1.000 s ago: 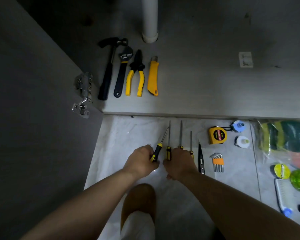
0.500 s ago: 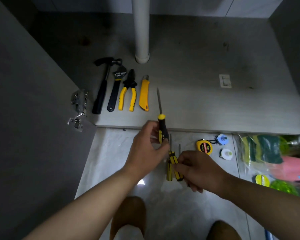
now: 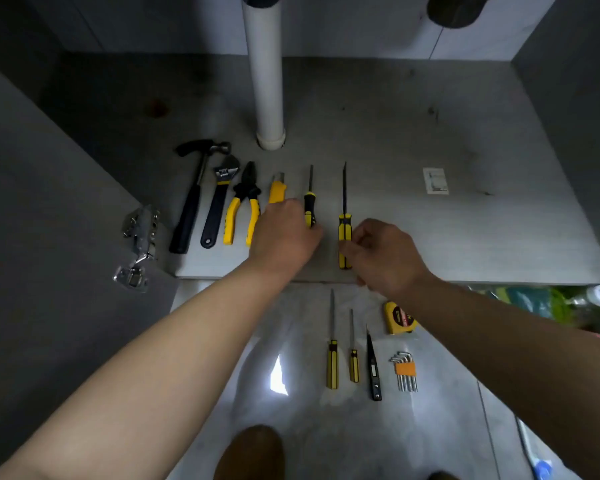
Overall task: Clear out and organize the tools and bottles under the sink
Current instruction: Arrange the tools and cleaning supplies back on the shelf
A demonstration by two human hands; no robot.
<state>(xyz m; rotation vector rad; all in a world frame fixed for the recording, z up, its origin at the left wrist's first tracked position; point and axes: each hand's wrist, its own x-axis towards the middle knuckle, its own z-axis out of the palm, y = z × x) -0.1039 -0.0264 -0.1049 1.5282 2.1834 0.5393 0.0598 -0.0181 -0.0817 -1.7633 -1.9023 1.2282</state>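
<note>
On the grey cabinet floor (image 3: 430, 244) lie a hammer (image 3: 191, 199), a wrench (image 3: 219, 202), yellow pliers (image 3: 241, 206) and a yellow utility knife (image 3: 278, 190) in a row. My left hand (image 3: 284, 233) grips the handle of a black-and-yellow screwdriver (image 3: 309, 199) just right of the knife. My right hand (image 3: 381, 254) pinches the handle of a longer yellow screwdriver (image 3: 344, 223) beside it. Both screwdrivers point toward the back wall.
A white drain pipe (image 3: 264, 81) stands behind the tools. On the tiled floor in front lie two more screwdrivers (image 3: 332, 362), a tester pen (image 3: 373, 368), hex keys (image 3: 405, 370) and a tape measure (image 3: 397, 318). A door hinge (image 3: 137, 247) sticks out at left. Bagged sponges (image 3: 534, 299) sit right.
Both hands lifted a screwdriver each from the tiled floor and carried them forward onto the cabinet floor, right of the utility knife. My view tilted upward.
</note>
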